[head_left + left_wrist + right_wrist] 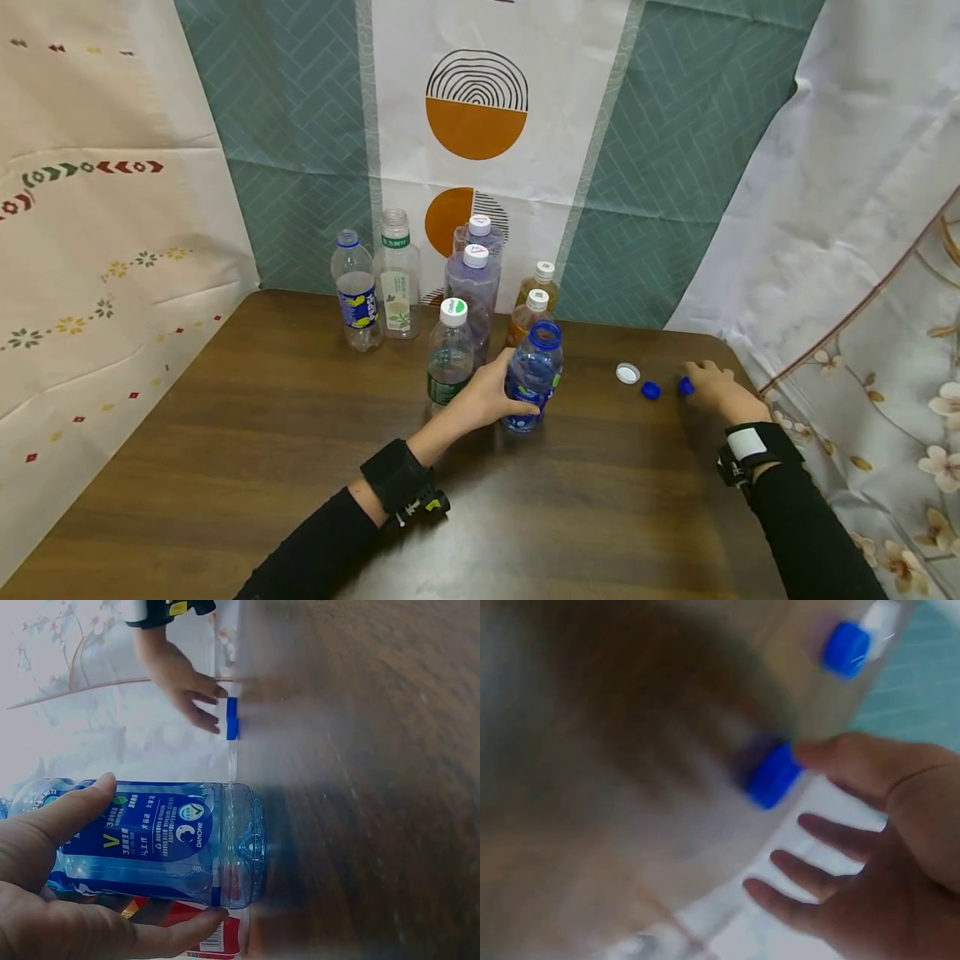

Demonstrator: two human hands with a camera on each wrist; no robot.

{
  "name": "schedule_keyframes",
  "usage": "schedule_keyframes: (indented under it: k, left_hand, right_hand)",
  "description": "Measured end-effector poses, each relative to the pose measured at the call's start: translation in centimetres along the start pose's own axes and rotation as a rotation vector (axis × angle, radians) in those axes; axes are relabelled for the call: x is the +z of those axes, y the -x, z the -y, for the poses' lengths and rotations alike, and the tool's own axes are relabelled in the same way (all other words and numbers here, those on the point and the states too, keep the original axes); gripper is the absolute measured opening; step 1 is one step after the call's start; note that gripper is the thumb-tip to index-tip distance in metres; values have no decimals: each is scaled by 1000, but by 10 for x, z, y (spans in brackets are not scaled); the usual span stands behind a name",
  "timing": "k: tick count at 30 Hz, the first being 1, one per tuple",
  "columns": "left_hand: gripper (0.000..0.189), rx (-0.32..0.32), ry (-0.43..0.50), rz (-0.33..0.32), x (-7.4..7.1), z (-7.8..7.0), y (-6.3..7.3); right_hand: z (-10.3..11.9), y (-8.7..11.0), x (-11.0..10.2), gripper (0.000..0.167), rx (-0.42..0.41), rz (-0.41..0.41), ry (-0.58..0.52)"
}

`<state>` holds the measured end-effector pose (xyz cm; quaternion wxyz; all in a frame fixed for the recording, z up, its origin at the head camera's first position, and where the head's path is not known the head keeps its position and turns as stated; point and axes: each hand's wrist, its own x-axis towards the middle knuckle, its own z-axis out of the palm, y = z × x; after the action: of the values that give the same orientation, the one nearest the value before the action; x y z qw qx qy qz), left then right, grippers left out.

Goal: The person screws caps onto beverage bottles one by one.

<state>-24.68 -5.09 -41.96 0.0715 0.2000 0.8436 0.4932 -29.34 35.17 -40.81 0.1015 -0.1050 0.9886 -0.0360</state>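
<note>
My left hand (489,393) grips a clear blue plastic bottle (536,367) around its label, thumb on the near side. The bottle is upright at the table's middle, its mouth uncapped. Far to the right, my right hand (714,392) is low over the table beside a blue bottle cap (686,386). In the right wrist view, the thumb tip is at that cap (774,776) while the other fingers are spread apart, not around it. A second blue cap (650,390) and a white cap (627,373) lie to its left.
Behind the left hand stand a green-labelled bottle (450,358), purple-tinted bottles (474,283) and amber bottles (529,315), all with white caps. Two uncapped bottles, one blue-labelled (356,292) and one green-white (397,275), stand farther left. Curtains border the wooden table (225,467).
</note>
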Motion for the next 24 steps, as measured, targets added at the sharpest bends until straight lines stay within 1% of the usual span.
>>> schedule_keyframes:
  k: [2,5,8,11,13,15,18,22,24]
  left_hand:
    - [86,12,2,1,0,0,1]
    - [86,21,9,7,0,-1,2]
    - [86,21,14,7,0,-1,3]
    - [86,24,15,2,-1,-2,2]
    - [86,30,19,3,-1,-2,2]
    - [86,32,22,6,-1,-2,1]
    - [85,33,27,9,-1,-2,1]
    - [86,25,26,9,-1,0,1]
    - [86,19,26,12,-1,0,1]
  right_hand:
    - [-9,-4,3,56,-32,29,13]
    - [-15,-7,7,52,-83,20,20]
    - [-15,-9,8,36,-124,-24,16]
    - [-13,-10,8,19,-126,-47,0]
    - [-12,-11,7,14,-110,-48,-10]
    - [-11,-12,7,13,-91,-38,-12]
    - [-11,-13,7,16,-85,-36,-10]
    - [-11,-15,10,20,-87,-68,-13]
    - [-10,-15,11,17,-80,-90,-8]
